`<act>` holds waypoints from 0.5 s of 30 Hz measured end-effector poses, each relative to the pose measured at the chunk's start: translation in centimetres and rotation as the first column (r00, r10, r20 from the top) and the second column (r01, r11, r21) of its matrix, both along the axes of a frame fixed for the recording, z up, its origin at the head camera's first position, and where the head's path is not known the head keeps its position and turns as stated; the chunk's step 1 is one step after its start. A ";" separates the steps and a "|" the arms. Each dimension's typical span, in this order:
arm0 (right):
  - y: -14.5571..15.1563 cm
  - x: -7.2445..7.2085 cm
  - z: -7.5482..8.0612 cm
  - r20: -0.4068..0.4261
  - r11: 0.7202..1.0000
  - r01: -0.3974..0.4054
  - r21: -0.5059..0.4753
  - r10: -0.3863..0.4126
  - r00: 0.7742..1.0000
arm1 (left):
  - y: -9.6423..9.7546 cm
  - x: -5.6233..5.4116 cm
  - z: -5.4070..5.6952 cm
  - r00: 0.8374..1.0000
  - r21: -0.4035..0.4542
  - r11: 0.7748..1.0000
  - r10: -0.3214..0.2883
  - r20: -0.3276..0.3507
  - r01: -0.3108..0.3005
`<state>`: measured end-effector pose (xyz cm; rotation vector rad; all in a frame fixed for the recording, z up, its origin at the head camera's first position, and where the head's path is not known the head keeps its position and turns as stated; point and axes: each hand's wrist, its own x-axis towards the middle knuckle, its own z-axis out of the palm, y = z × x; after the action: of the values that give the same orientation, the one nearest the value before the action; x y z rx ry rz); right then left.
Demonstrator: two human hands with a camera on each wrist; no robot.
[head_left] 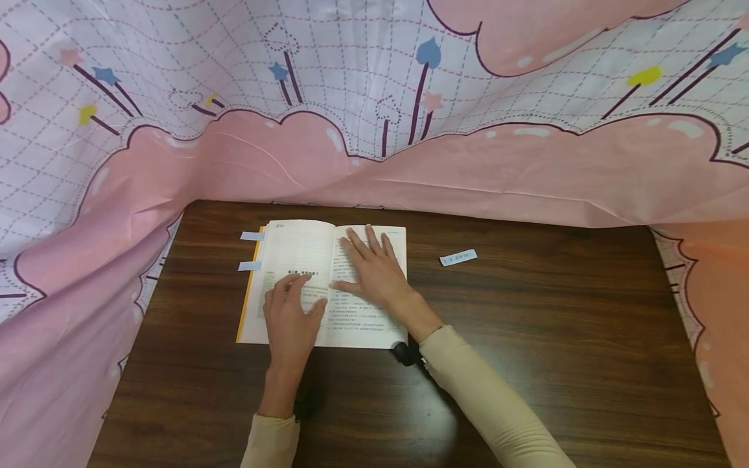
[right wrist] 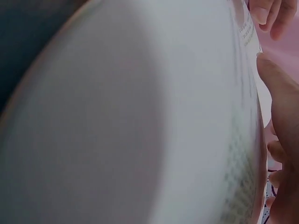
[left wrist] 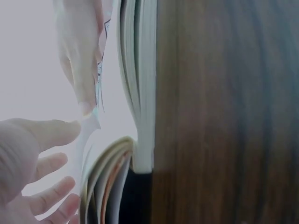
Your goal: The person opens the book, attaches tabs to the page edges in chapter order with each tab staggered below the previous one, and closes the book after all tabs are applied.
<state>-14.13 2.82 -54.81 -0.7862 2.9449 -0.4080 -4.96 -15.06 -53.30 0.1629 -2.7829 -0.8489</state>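
An open book with printed pages lies in the left half of the table. My right hand is spread over its right page, fingers pointing away from me and the thumb toward the spine. Above the lower left page hovers or rests my left hand, fingers loosely bent and nothing gripped. In the left wrist view, the left fingers are apart beside the curved stack of pages. A page fills most of the right wrist view, with the right thumb at its edge.
Two pale blue tabs, an upper tab and a lower tab, stick out from the book's left edge. A blue strip with writing lies on the brown wooden table right of the book. A patterned pink curtain borders the table.
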 end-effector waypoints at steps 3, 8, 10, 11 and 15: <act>0.1 0.0 0.0 0.003 1.000 -0.004 -0.001 0.004 1.000 | 0.3 0.0 0.0 1.000 0.004 1.000 -0.002 -0.001 0.002; 0.3 0.1 0.0 -0.017 1.000 -0.007 0.008 0.007 1.000 | 0.7 0.0 -0.1 0.999 0.018 1.000 -0.013 -0.032 0.014; 0.4 0.1 0.0 -0.017 1.000 -0.007 0.004 0.007 1.000 | 0.7 0.1 0.0 0.999 0.015 1.000 -0.015 -0.043 0.016; 0.5 0.1 0.0 -0.013 1.000 -0.005 0.007 0.005 1.000 | 0.7 0.1 0.0 0.999 0.012 1.000 -0.018 -0.048 0.019; 0.9 0.2 0.1 -0.014 1.000 0.002 0.000 -0.002 1.000 | 0.7 0.0 0.0 0.998 -0.014 0.999 -0.033 -0.062 0.032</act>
<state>-13.92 3.76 -54.74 -0.7892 2.9587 -0.4042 -4.92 -14.37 -53.27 0.0877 -2.7393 -0.8282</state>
